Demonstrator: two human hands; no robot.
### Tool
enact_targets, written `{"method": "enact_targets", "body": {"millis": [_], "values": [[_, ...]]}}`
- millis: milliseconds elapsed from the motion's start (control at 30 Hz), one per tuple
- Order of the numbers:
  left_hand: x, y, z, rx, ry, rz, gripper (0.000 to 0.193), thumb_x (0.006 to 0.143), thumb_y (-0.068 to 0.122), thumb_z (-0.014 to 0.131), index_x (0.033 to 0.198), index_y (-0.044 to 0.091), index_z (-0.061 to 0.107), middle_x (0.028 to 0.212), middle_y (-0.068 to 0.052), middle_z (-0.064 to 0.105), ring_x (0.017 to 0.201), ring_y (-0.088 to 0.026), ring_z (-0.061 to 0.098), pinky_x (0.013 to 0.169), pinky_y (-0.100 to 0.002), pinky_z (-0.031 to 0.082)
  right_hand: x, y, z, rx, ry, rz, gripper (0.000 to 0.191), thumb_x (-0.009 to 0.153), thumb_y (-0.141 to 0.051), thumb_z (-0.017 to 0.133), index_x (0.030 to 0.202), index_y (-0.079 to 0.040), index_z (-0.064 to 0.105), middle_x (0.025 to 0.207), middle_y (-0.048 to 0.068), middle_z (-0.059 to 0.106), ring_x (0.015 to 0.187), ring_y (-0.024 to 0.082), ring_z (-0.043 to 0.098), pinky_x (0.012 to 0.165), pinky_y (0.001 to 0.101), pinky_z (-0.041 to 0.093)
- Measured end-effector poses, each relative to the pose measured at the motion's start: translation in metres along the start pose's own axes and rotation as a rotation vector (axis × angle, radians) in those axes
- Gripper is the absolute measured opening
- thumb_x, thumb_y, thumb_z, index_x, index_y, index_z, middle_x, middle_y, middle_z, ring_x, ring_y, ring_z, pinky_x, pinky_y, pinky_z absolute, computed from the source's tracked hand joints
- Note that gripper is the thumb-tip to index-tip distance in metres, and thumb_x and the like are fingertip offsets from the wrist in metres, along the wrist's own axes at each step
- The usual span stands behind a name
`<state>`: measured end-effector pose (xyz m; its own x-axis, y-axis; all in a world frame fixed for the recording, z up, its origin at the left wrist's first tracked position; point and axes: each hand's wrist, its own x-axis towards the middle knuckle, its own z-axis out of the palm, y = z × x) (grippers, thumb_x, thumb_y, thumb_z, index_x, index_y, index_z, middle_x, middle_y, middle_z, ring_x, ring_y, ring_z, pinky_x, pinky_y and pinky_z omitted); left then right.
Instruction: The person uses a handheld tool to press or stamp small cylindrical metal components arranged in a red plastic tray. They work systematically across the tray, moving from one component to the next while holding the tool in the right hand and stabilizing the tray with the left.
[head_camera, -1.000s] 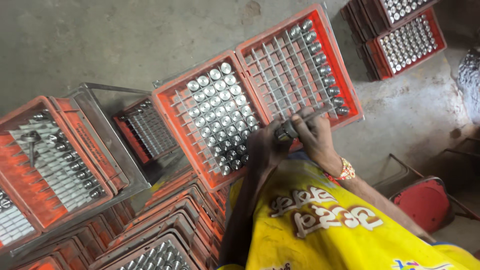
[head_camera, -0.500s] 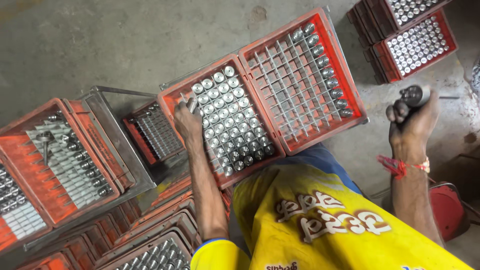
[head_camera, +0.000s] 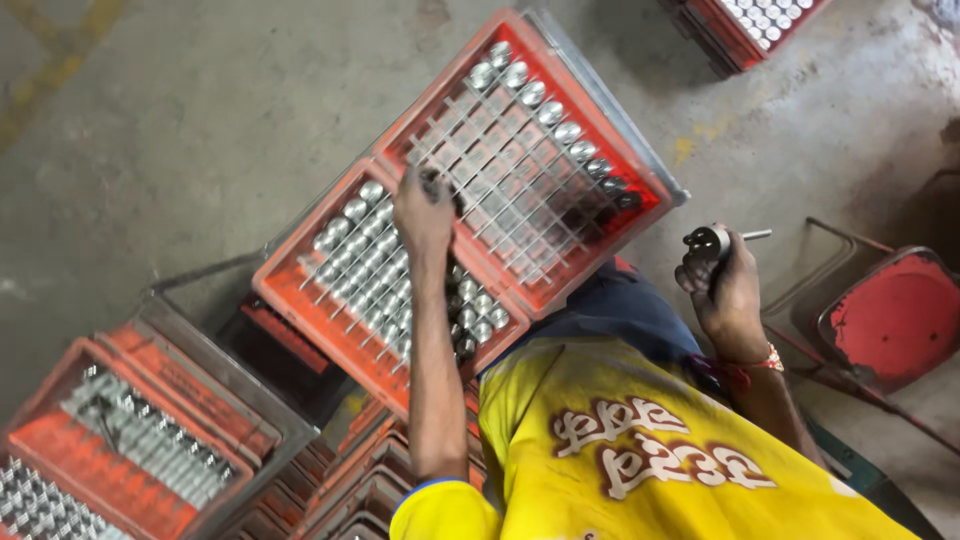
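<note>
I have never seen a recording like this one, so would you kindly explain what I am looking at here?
There is no machine: a camera worn on a person's head looks down at their two bare hands. Below, on a concrete floor, stand two red crates side by side. The left crate is mostly filled with small silvery round-topped pieces; the right crate has a wire grid and only a row of them along its far edge. The left hand reaches where the crates meet, gripping something small and dark. The right hand holds a small dark metal tool off to the side.
</note>
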<state>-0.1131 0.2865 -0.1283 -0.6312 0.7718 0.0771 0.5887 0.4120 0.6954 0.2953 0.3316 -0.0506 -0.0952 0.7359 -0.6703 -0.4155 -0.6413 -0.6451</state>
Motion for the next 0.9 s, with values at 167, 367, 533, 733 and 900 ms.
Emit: {"method": "enact_targets", "body": {"millis": [167,367,533,733,900], "values": [[0.071,0.065,0.071,0.322,-0.138,0.317,0.049,0.091,0.016,0.071,0.138,0.008,0.060,0.120,-0.024,0.064,0.092,-0.040,0.070,0.076,-0.049,0.056,0.011,-0.039,-0.041,0.028,0.092,-0.065,0.032,0.114,-0.032,0.043,0.096,-0.011,0.058,0.063,-0.003,0.045,0.050,0.010,0.039,0.051,0.0282,0.031],[0.135,0.083,0.083,0.642,-0.283,0.545,0.044,0.093,0.009,0.062,0.137,0.015,0.065,0.117,-0.016,0.068,0.084,-0.034,0.073,0.072,-0.048,0.058,0.043,-0.070,-0.107,0.090,0.297,-0.088,0.036,0.113,-0.035,0.041,0.094,-0.011,0.059,0.063,-0.003,0.045,0.053,0.010,0.039,0.054,0.0298,0.032],[0.157,0.079,0.087,0.679,-0.256,0.688,0.020,0.101,0.019,0.059,0.118,0.014,0.070,0.103,-0.013,0.072,0.072,-0.033,0.073,0.063,-0.046,0.059,0.071,-0.094,-0.105,0.036,0.200,-0.090,0.044,0.116,-0.038,0.035,0.099,-0.008,0.062,0.063,-0.003,0.042,0.052,0.011,0.036,0.056,0.0289,0.033],[0.150,0.088,0.070,0.512,-0.251,0.610,0.021,0.091,0.015,0.071,0.111,0.007,0.072,0.105,-0.013,0.072,0.087,-0.033,0.073,0.076,-0.045,0.059,0.083,-0.108,-0.047,0.004,-0.057,-0.099,0.040,0.120,-0.033,0.036,0.103,-0.007,0.061,0.063,-0.004,0.040,0.052,0.010,0.035,0.053,0.0278,0.029],[0.064,0.093,-0.032,-0.017,-0.102,0.203,0.045,0.078,0.010,0.090,0.121,0.009,0.077,0.113,-0.009,0.074,0.098,-0.021,0.071,0.085,-0.031,0.058,0.066,-0.083,-0.011,-0.025,0.051,-0.061,0.028,0.110,-0.028,0.040,0.097,-0.011,0.056,0.068,-0.001,0.053,0.053,0.012,0.043,0.053,0.0309,0.035]]}}
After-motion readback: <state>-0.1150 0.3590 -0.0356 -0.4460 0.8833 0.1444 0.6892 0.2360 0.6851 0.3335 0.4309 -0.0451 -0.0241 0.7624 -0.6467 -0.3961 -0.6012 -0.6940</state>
